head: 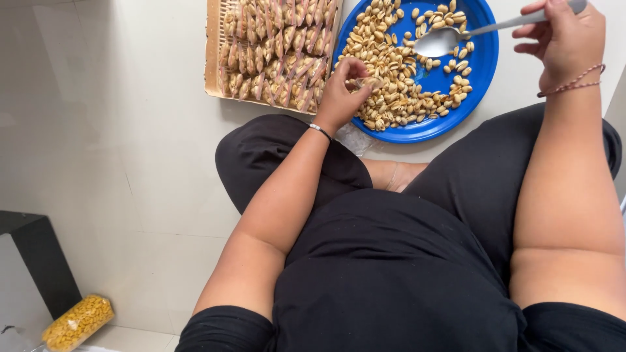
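A round blue plate point(479, 78) on the floor holds a heap of roasted peanuts point(391, 78). My left hand point(342, 94) rests at the plate's left rim, fingers pinched on a small clear plastic pouch point(366, 83) over the peanuts. My right hand point(564, 39) is raised at the upper right and grips the handle of a metal spoon point(450, 38), whose empty bowl hovers over the bare blue part of the plate.
A flat woven tray point(214, 72) left of the plate is filled with rows of small packed peanut pouches point(277, 52). A bag of yellow snack point(78, 321) lies bottom left beside a dark box point(39, 261). My crossed legs in black fill the foreground.
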